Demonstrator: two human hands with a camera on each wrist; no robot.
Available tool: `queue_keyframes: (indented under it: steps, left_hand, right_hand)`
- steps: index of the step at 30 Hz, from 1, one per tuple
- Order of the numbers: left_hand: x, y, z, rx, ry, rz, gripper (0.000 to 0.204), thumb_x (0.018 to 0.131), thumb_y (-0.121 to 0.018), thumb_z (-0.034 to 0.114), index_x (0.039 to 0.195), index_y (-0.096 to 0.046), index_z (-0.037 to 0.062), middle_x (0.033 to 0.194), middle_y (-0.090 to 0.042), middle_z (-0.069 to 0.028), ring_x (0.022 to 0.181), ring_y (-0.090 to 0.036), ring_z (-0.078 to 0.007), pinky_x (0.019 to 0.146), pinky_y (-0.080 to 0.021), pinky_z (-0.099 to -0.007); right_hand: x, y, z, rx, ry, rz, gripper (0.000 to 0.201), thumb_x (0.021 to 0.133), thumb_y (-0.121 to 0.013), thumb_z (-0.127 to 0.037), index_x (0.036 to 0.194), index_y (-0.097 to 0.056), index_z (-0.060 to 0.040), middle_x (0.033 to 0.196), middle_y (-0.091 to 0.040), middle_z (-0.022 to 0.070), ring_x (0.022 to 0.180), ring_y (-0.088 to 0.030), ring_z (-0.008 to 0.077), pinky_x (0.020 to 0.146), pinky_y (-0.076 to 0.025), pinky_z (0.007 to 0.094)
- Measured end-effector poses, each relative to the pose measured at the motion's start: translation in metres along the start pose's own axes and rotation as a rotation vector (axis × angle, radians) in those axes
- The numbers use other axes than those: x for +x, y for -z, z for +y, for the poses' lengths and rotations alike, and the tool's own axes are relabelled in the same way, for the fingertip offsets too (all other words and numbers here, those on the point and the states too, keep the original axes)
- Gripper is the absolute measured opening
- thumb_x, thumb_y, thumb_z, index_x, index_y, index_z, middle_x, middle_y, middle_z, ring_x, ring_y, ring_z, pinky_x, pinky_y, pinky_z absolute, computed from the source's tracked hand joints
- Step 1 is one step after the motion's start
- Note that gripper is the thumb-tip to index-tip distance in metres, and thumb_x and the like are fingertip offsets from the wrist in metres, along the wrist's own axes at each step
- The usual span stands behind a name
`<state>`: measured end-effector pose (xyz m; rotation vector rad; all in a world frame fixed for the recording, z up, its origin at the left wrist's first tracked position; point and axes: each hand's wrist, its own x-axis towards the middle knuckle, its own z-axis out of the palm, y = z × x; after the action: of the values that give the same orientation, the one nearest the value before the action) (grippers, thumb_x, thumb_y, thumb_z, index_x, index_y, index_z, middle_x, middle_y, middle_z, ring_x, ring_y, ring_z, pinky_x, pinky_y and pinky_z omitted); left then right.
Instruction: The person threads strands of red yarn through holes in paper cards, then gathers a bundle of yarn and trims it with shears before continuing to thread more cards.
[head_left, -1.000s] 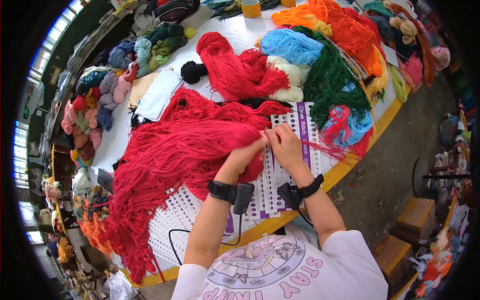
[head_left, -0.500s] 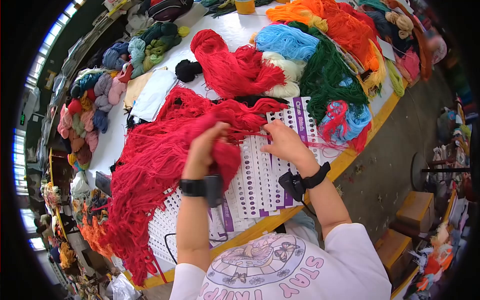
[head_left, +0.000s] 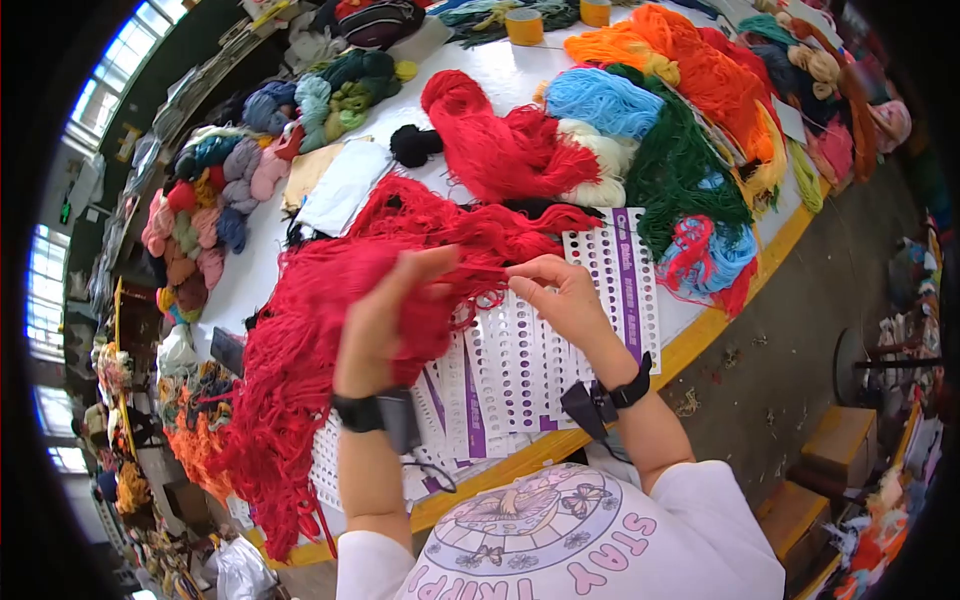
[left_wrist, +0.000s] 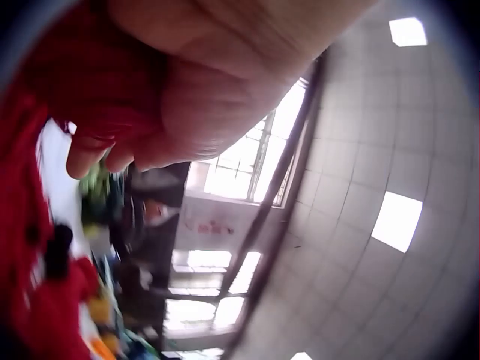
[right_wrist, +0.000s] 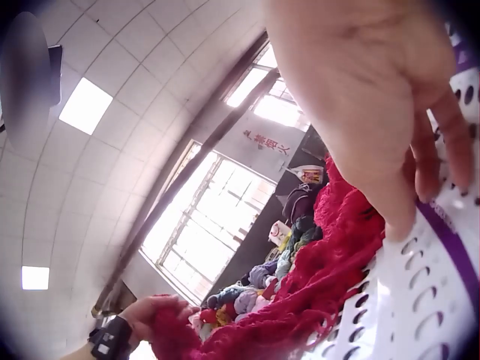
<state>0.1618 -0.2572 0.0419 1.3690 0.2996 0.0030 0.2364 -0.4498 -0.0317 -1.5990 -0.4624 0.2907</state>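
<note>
Counter [head_left: 490, 60] with a white top and yellow edge stretches across the head view, bearing everything that follows. Red yarn [head_left: 280, 370] makes its biggest heap, spread loosely over the left half and hanging past the near edge. Orange yarn [head_left: 690, 70] sprawls at the far right, close to green yarn [head_left: 690, 150]. Cards [head_left: 520, 370], white with rows of round holes and purple bands, lie overlapping along the near edge, partly under the red yarn. Beyond them sits a red skein [head_left: 510, 150], with blue yarn [head_left: 605, 103] to its right.

Both hands are raised over the near side. The left hand [head_left: 385, 320], blurred, has its fingers curled round a bunch of the red yarn, lifted above the heap. The right hand [head_left: 560, 295] is over the cards, index finger and thumb bent towards each other beside red strands; whether it pinches one, I cannot tell.

Paper [head_left: 345, 185] lies behind the heap. White yarn [head_left: 610, 155] is tucked between red skein and green yarn; a black ball [head_left: 412, 146] rests left of the skein.
</note>
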Motion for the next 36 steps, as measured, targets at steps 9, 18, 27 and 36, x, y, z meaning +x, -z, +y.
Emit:
queue_keyframes:
  steps: [9,18,27,36]
  left_hand:
    - [0.007,-0.051,-0.03,-0.254,0.159,-0.278,0.05,0.094,-0.037,0.038,0.125,-0.044,-0.0007,0.112,-0.055,-0.0073,0.092,-0.056,-0.0121,0.078,-0.046,-0.0253]
    - [0.007,-0.051,-0.031,-0.286,0.168,-0.169,0.041,0.092,-0.045,0.03,0.119,-0.051,-0.0004,0.1,-0.06,-0.0061,0.079,-0.057,-0.0119,0.068,-0.047,-0.0237]
    - [0.012,-0.053,-0.037,-0.446,0.266,-0.089,0.033,0.091,-0.049,0.024,0.113,-0.055,-0.0006,0.095,-0.062,-0.0069,0.076,-0.059,-0.0126,0.066,-0.047,-0.024]
    - [0.02,-0.052,-0.046,-0.487,0.255,-0.085,0.032,0.09,-0.05,0.022,0.108,-0.057,-0.0029,0.096,-0.062,-0.0087,0.084,-0.06,-0.016,0.072,-0.048,-0.0264]
  right_hand:
    - [-0.014,-0.005,-0.028,0.371,-0.231,0.016,0.012,0.082,-0.063,-0.013,0.087,-0.065,-0.0026,0.071,-0.06,-0.0019,0.055,-0.051,0.0029,0.049,-0.042,0.0177]
    - [-0.013,-0.001,-0.019,0.459,-0.124,0.048,0.012,0.085,-0.059,-0.016,0.086,-0.063,-0.0041,0.063,-0.055,-0.0036,0.052,-0.046,0.0014,0.047,-0.039,0.0164]
    - [-0.011,-0.005,-0.017,0.572,-0.179,0.049,0.016,0.086,-0.06,-0.018,0.089,-0.063,-0.0028,0.06,-0.051,-0.0042,0.05,-0.042,0.0021,0.046,-0.035,0.0163]
    - [-0.01,-0.007,-0.012,0.547,-0.168,0.079,0.022,0.087,-0.057,-0.023,0.092,-0.064,-0.0026,0.059,-0.051,-0.004,0.049,-0.043,0.002,0.046,-0.036,0.0169]
